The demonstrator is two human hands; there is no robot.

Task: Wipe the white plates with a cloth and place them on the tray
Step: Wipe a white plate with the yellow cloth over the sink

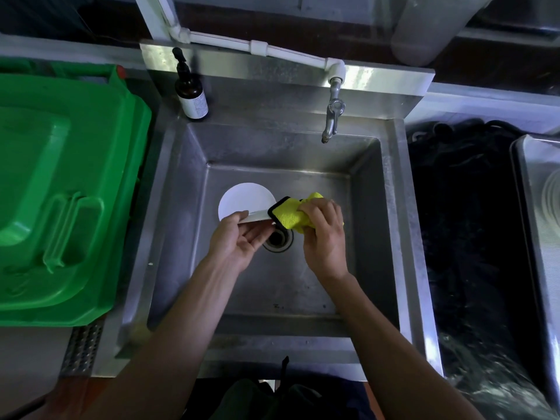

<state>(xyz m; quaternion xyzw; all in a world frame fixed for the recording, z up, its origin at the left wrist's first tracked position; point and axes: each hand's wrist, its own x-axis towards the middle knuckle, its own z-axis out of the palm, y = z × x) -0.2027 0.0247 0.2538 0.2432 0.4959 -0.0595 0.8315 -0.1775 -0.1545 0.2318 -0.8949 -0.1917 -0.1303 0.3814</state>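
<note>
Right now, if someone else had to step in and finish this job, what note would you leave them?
Left hand: holds a white plate by its near edge, over the sink.
Right hand: grips the yellow cloth, pressed to the plate's right edge.
Done: wiping of this plate is under way; how many plates are finished can't be told.
Left: finish wiping, then set the plate on the metal tray to the right.
</note>
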